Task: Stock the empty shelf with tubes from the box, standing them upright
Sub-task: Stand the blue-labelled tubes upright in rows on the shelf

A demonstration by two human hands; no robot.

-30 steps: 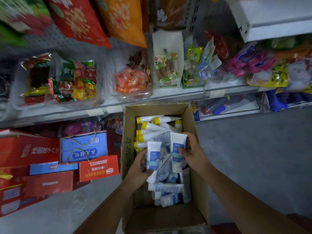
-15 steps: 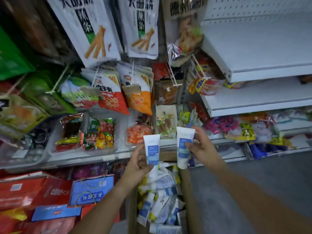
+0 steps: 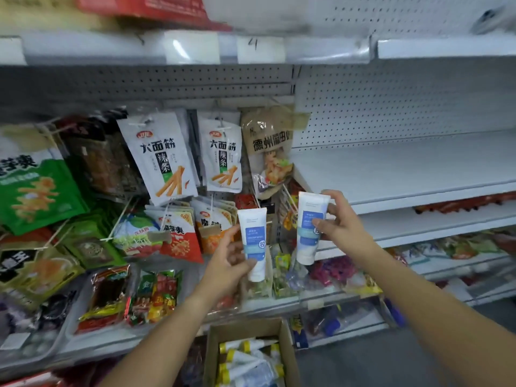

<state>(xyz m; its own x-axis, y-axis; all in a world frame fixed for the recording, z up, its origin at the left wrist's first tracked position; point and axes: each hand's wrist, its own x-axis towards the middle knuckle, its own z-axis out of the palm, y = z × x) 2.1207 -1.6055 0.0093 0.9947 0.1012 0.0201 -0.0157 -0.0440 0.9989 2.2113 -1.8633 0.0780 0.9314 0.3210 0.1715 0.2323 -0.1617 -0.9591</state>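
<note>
A shop aisle of white metal shelving is filling the head view, a perforated back panel (image 3: 391, 107) rising behind the empty shelf (image 3: 405, 169) at right and glossy snack packets (image 3: 162, 160) hanging from pegs at left. The person is holding two tubes up before the shelving. The left hand (image 3: 229, 263) is pinching the left tube (image 3: 254, 241) between thumb and fingers, and the right hand (image 3: 343, 227) is grasping the right tube (image 3: 310, 224) around its middle. Both soft white-and-blue plastic tubes are standing nearly upright, flat crimped ends up and round cap ends down. The right tube is hovering just beside the empty shelf's front left corner, slightly below its edge. The smooth bare board is lying up and to the right of those fingers, so the right hand is looking the nearer. Below, the cardboard box (image 3: 287, 356) is sitting open, yellow-capped tubes (image 3: 243, 358) lying jumbled inside.
</note>
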